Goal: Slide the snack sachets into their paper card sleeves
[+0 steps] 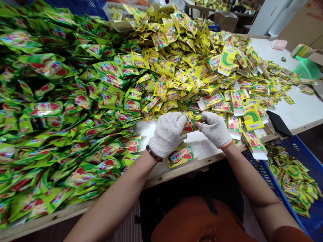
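My left hand [168, 132], in a white knitted glove, is closed around a small green and yellow candy box [189, 126] with a watermelon picture. Close beside the box's right end is my right hand [215, 129], gloved too, its fingers curled and the thumb towards the box; what its fingertips hold is hidden. A flat green and yellow candy packet [180, 156] lies on the white table below my left hand. Several small boxes, some with open flaps, such as one watermelon box [234, 124], lie right of my right hand.
Green candy packets [63, 117] cover the table's left side. Yellow packets [171, 37] and boxes are heaped at the back. A black phone-like slab [279, 123] lies at the right edge. Below it stands a blue crate [306, 161] with yellow packets. A green scoop-like item [306, 68] sits far right.
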Demonstrator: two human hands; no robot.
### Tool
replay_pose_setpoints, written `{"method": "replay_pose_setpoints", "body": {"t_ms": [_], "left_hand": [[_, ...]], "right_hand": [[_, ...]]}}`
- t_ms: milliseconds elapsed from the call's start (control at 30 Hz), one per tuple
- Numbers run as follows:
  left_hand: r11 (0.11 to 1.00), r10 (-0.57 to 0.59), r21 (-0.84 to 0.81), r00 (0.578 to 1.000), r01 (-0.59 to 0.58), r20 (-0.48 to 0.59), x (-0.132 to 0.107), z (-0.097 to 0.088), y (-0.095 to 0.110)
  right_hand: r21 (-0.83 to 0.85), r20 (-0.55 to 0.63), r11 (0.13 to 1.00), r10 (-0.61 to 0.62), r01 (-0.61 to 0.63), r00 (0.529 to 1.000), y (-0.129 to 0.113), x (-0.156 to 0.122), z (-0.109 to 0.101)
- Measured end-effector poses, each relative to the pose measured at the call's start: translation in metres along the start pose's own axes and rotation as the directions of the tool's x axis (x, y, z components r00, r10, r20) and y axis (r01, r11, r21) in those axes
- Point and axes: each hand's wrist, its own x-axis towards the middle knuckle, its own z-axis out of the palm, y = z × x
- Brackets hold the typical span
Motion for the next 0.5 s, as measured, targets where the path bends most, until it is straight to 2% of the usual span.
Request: {"method": "replay_pose_setpoints", "body": {"t_ms": [67, 133, 233, 300, 400, 500], "left_hand": [[1.0, -0.007, -0.016, 1.0, 0.008, 0.016, 0.001, 0.0, 0.0], [0.999, -0.022, -0.022, 0.999, 0.023, 0.038, 0.001, -0.002, -0.002], [0.998, -0.067, -0.01, 0.997, 0.068, 0.044, 0.002, -0.007, -0.007], [0.997, -0.065, -0.031, 0.997, 0.066, 0.044, 0.003, -0.009, -0.011], [0.998, -0.025, -0.056, 0.997, 0.029, 0.068, 0.003, -0.012, -0.016], [0.999, -0.045, 0.023, 0.99, 0.042, 0.132, -0.001, -0.015, -0.023]], "right_hand": [[0.074, 0.05, 0.997, 0.014, -0.017, 0.999, -0.004, 0.002, 0.001], [0.25, 0.176, 0.962, 0.072, -0.115, 0.982, -0.007, 0.003, -0.003], [0.48, 0.361, 0.818, 0.146, -0.318, 0.921, -0.007, 0.004, -0.012], [0.555, 0.449, 0.748, 0.099, -0.364, 0.888, -0.006, 0.003, -0.013], [0.624, 0.538, 0.683, -0.025, -0.378, 0.843, -0.008, 0.0, -0.002], [0.667, 0.569, 0.601, -0.03, -0.44, 0.822, -0.013, -0.006, 0.015]]}}
